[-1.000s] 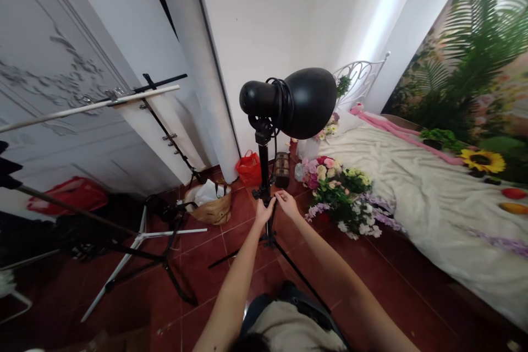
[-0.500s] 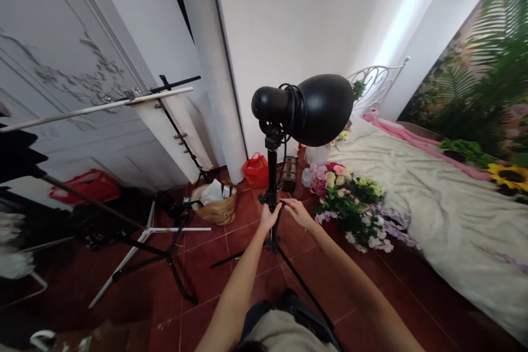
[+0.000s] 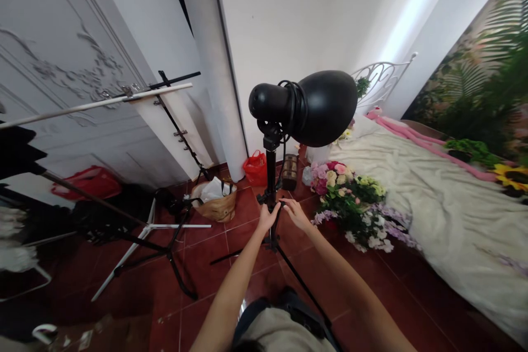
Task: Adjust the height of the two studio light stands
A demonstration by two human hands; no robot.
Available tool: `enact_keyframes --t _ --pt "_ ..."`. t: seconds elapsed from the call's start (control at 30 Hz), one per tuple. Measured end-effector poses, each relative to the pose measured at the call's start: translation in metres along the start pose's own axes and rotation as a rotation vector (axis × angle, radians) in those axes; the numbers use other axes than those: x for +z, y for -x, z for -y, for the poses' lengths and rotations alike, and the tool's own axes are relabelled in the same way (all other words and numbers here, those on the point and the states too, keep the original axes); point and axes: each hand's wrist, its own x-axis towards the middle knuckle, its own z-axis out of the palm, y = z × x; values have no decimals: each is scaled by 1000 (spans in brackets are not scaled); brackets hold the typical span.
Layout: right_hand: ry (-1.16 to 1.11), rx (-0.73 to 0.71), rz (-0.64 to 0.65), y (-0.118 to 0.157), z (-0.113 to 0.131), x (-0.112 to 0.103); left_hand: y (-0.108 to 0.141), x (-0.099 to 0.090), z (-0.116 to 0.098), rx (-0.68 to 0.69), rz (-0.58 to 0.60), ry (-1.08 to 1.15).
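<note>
A black studio light (image 3: 325, 107) with a dome-shaped reflector and a coiled cable tops a black light stand (image 3: 271, 173) in front of me. My left hand (image 3: 267, 218) is wrapped round the stand's pole, below a collar joint. From the right, my right hand (image 3: 296, 214) reaches the same height, its fingertips closed at a small black knob (image 3: 282, 204) on the stand. Part of the knob is hidden by the fingers. The stand's legs (image 3: 303, 285) spread over the tiled floor near my feet.
Artificial flowers (image 3: 350, 203) lie right of the stand, beside a bed with a cream cover (image 3: 445, 220). Behind it are a red bag (image 3: 256, 168) and a small wooden chest (image 3: 290, 171). Leftward stand a woven basket (image 3: 218, 206) and other tripods (image 3: 169, 253).
Both hands stay at the same place on the stand. The view has shifted slightly, and the light's head appears a little larger and higher.
</note>
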Motion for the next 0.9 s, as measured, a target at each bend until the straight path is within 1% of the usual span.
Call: enact_keyframes --t 0.13,0.27,0.37,0.47,0.57,0.7,0.77,0.83,0.9 --pt "-13 79 -51 -3 -3 8 1 -2 -4 53 45 -13" --pt "-4 167 -121 -8 0 16 0 -3 -5 93 50 -22" --pt "-14 238 -181 -11 8 22 0 -3 -4 64 49 -19" --pt "-141 320 -266 -16 18 28 -1 -3 -1 34 44 -22" --pt "-303 460 -339 -20 29 32 -1 -4 1 54 44 -27" --pt "-357 684 -379 -23 41 33 -2 -5 1 56 43 -40" --pt "-366 747 -374 -24 45 33 -1 -6 -1 47 43 -49" --pt "-370 778 -377 -25 48 33 1 -7 -2 33 37 -60" --pt "-359 817 -412 -26 49 33 2 -8 -4 14 29 -72"
